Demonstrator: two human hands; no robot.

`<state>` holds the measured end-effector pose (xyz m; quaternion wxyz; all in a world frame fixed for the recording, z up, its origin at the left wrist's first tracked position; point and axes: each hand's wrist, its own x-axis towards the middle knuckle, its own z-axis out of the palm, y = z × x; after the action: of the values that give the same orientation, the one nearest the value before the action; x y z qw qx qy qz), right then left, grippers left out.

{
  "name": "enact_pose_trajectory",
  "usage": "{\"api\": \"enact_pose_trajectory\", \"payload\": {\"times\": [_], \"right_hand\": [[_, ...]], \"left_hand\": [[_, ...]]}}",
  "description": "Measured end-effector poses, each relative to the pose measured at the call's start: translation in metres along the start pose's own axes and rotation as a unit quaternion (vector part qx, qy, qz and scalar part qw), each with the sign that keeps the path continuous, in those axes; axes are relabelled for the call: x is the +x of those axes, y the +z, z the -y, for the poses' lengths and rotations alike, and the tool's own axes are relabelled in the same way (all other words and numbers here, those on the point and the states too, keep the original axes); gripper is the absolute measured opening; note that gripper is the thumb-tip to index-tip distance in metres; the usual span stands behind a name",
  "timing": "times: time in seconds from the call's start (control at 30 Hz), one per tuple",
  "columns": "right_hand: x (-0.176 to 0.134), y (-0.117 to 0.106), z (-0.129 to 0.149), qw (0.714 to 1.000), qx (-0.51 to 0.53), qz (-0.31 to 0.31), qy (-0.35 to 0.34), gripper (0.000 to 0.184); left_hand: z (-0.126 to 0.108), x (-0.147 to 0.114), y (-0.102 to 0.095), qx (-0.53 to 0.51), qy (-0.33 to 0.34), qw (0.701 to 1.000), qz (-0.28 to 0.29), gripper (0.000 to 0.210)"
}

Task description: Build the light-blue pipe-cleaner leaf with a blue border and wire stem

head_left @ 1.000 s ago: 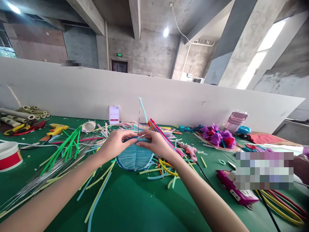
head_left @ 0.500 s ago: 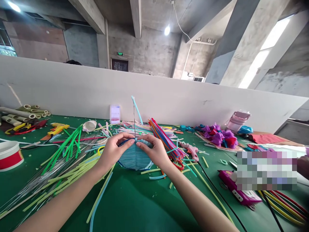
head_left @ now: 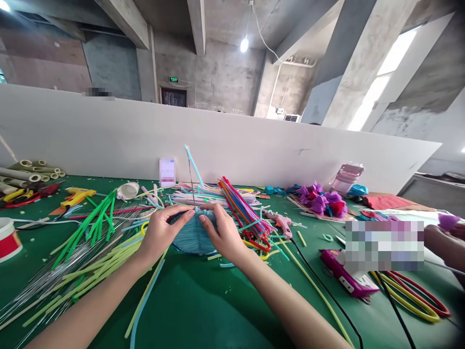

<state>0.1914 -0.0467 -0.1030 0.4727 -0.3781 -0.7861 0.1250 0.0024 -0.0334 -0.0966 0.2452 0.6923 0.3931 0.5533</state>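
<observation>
Between my two hands is a rounded light-blue ribbed piece [head_left: 194, 240] with a darker blue rim, held just above the green table. Thin wires [head_left: 192, 184] rise from its top edge, and a light-blue strip [head_left: 195, 167] hangs bent from their tip. My left hand [head_left: 162, 232] is closed, thumb and forefinger pinching the top edge near the base of the wires. On the other side, my right hand [head_left: 225, 232] has its fingers curled over the top and its thumb against the near face. The fingers hide part of the upper rim.
Coloured pipe cleaners [head_left: 247, 208] lie behind my right hand. Yellow-green strips [head_left: 98, 266] and loose wires are at left, near a yellow glue gun [head_left: 78, 196]. At right are a pink glue gun [head_left: 282, 224], its cord, a purple box [head_left: 348, 278] and another person's hand [head_left: 441, 245].
The view has shifted slightly right. The wires tilt further left at the top. My right-hand fingers have curled further over the blue piece. More of the other person's hand shows at right.
</observation>
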Motion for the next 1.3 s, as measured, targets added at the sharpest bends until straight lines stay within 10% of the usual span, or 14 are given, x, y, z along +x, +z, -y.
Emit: {"api": "enact_pose_trajectory", "payload": {"times": [0.2, 0.3, 0.53, 0.97, 1.3], "right_hand": [[0.030, -0.033, -0.025, 0.997, 0.001, -0.016, 0.078, 0.043], [0.060, -0.064, -0.064, 0.947, -0.202, -0.037, 0.247, 0.041], [0.083, -0.085, -0.145, 0.879, -0.267, 0.074, 0.387, 0.033], [0.090, -0.079, -0.141, 0.879, -0.262, 0.196, 0.346, 0.038], [0.091, -0.074, -0.135, 0.860, -0.353, 0.193, 0.313, 0.037]], "left_hand": [[0.004, -0.009, 0.006, 0.069, -0.010, 0.998, 0.004, 0.038], [0.005, -0.008, 0.004, 0.057, -0.055, 0.997, -0.010, 0.037], [0.013, -0.004, -0.003, 0.004, -0.095, 0.994, -0.056, 0.038], [0.022, -0.002, 0.000, -0.139, -0.211, 0.964, -0.086, 0.050], [0.034, 0.013, -0.017, -0.348, -0.319, 0.869, -0.150, 0.034]]}}
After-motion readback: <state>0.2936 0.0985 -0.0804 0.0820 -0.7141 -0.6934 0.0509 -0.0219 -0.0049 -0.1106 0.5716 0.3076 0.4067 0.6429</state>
